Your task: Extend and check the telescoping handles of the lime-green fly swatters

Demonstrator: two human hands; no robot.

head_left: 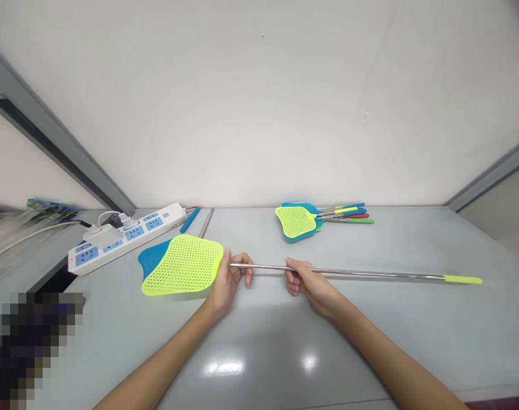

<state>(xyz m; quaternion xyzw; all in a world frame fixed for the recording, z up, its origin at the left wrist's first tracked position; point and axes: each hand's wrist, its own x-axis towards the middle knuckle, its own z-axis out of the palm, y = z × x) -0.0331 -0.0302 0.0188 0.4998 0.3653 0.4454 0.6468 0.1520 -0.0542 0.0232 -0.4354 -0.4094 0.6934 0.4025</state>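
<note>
A yellow-green fly swatter point(183, 266) with a long, drawn-out metal rod lies across both my hands above the table. My left hand point(227, 282) is closed around it where the rod meets the mesh head. Farther right, my right hand point(304, 280) grips the middle of the rod between thumb and fingers. The swatter's handle end points right. Behind its head lies a blue swatter head point(153, 257), partly hidden. A grey metal rod point(207, 222) and a blue handle point(189, 220) rest just beyond.
A pile of fly swatters point(297, 222) with blue, yellow, red and green handles lies at the back of the table point(259, 353). On the left is a white power strip point(129, 239) with plugs and cables. Metal frame posts point(62, 119) flank the white back wall.
</note>
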